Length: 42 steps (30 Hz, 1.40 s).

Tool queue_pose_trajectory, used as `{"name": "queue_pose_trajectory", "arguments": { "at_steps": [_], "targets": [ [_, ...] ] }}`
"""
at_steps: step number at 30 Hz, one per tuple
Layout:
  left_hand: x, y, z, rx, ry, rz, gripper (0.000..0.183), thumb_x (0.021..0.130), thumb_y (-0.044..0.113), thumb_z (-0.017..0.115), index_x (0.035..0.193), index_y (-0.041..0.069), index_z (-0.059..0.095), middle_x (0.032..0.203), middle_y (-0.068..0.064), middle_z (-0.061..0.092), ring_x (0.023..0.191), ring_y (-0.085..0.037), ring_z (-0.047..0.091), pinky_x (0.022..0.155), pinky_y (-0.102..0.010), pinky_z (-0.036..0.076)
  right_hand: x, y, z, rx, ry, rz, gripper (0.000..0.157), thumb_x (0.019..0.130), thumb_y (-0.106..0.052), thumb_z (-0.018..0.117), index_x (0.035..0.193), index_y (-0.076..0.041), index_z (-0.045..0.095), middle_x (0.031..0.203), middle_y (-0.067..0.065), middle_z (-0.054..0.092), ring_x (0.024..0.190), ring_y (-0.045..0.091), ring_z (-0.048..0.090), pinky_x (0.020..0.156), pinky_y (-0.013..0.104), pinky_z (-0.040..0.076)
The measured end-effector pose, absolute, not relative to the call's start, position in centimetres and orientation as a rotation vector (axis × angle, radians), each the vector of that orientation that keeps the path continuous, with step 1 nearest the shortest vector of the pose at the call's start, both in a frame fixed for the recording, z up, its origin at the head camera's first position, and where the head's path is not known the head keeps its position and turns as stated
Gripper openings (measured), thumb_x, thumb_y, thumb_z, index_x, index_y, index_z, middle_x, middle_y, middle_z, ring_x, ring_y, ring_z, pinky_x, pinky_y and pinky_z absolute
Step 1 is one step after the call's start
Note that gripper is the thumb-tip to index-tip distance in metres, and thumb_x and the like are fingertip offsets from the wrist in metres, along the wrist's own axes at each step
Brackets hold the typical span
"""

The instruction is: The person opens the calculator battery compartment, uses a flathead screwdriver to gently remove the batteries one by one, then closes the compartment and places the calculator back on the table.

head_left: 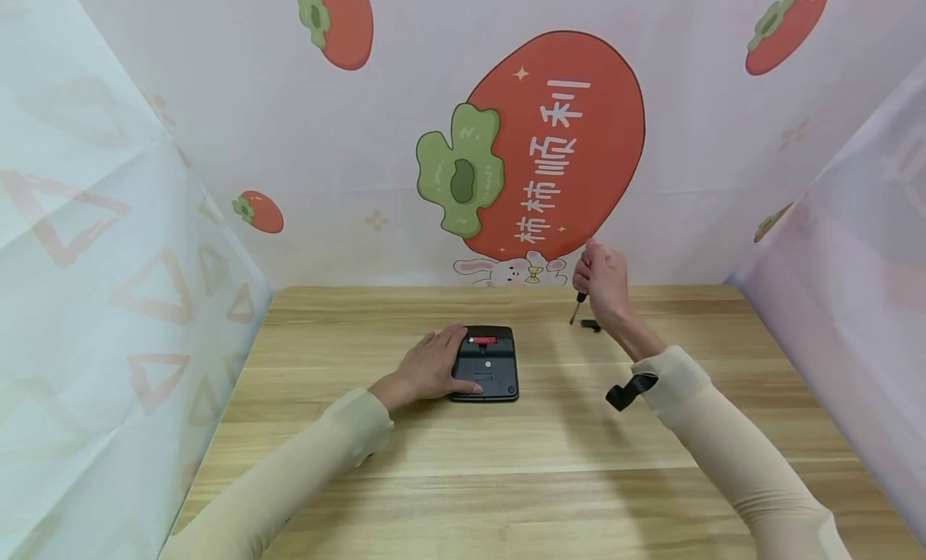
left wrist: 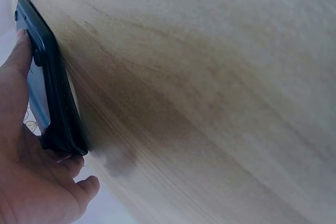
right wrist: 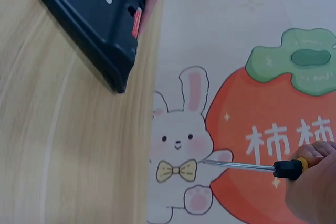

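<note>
A black device, by its shape a calculator (head_left: 494,375), lies face down on the table with its battery slot uncovered. One red battery (head_left: 482,340) sits in that slot. My left hand (head_left: 434,363) grips the calculator from its left side, thumb across the near part of its back and fingers at the far edge. Held in my right hand (head_left: 604,283) is a screwdriver (right wrist: 236,166) with a metal shaft and a black and yellow handle; its tip points down, above the table. Beneath and beside that hand lies a small black piece (head_left: 591,324), perhaps the battery cover.
The wood-grain table (head_left: 470,480) ends at a back wall sheet (head_left: 694,182) printed with persimmons and a rabbit. Patterned sheets also hang on the left and right. A black strap (head_left: 629,391) sticks out from the right cuff.
</note>
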<state>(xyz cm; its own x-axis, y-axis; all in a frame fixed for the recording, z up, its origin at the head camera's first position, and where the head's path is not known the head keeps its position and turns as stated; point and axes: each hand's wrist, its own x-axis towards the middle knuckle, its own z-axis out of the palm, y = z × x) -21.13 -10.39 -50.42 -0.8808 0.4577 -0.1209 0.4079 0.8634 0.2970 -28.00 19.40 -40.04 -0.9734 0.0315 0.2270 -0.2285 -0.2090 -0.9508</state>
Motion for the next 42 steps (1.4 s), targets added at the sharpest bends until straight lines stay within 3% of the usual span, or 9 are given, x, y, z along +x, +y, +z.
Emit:
{"name": "queue_pose_trajectory", "arguments": {
  "at_steps": [9, 17, 24, 31, 42],
  "targets": [
    [-21.2, -10.4, -50.4, 0.671, 2.852, 0.389, 0.115, 0.086, 0.073, 0.074, 0.166, 0.005, 0.028, 0.171, -0.014, 0.032, 0.157, -0.029, 0.033, 0.131, -0.051, 0.023, -27.4, 17.2, -40.7, 0.250, -1.799, 2.343, 0.047, 0.114, -0.009, 0.033, 0.067, -0.011, 0.030, 0.059, -0.006, 0.029, 0.048, 0.005, 0.030, 0.048, 0.021, 0.023],
    [-21.2, -10.5, -50.5, 0.665, 2.850, 0.375, 0.115, 0.086, 0.073, 0.074, 0.167, 0.006, 0.027, 0.172, -0.013, 0.030, 0.158, -0.028, 0.032, 0.131, -0.050, 0.022, -27.1, 15.6, -41.6, 0.314, -1.790, 2.318, 0.047, 0.114, -0.011, 0.035, 0.067, -0.010, 0.029, 0.059, -0.005, 0.027, 0.048, 0.007, 0.028, 0.048, 0.021, 0.024],
    [-21.2, -10.4, -50.5, 0.666, 2.853, 0.380, 0.115, 0.087, 0.073, 0.074, 0.167, 0.005, 0.027, 0.172, -0.013, 0.031, 0.159, -0.028, 0.031, 0.132, -0.050, 0.021, -26.8, 14.1, -42.4, 0.314, -1.746, 2.357, 0.042, 0.109, -0.002, 0.033, 0.068, -0.012, 0.032, 0.059, -0.005, 0.027, 0.050, 0.008, 0.029, 0.050, 0.022, 0.025],
    [-21.1, -10.4, -50.6, 0.669, 2.857, 0.379, 0.115, 0.087, 0.073, 0.074, 0.167, 0.006, 0.027, 0.172, -0.013, 0.031, 0.158, -0.027, 0.031, 0.132, -0.049, 0.022, -26.6, 12.7, -43.0, 0.310, -1.748, 2.342, 0.047, 0.114, -0.012, 0.033, 0.068, -0.012, 0.029, 0.061, -0.004, 0.024, 0.052, 0.010, 0.028, 0.053, 0.024, 0.026],
    [-21.2, -10.4, -50.5, 0.669, 2.859, 0.389, 0.115, 0.086, 0.073, 0.074, 0.167, 0.005, 0.028, 0.171, -0.014, 0.032, 0.158, -0.029, 0.032, 0.131, -0.050, 0.023, -26.5, 11.0, -44.0, 0.305, -1.738, 2.336, 0.039, 0.111, -0.007, 0.033, 0.072, -0.008, 0.031, 0.061, -0.004, 0.026, 0.053, 0.010, 0.031, 0.053, 0.023, 0.027]
  ]
}}
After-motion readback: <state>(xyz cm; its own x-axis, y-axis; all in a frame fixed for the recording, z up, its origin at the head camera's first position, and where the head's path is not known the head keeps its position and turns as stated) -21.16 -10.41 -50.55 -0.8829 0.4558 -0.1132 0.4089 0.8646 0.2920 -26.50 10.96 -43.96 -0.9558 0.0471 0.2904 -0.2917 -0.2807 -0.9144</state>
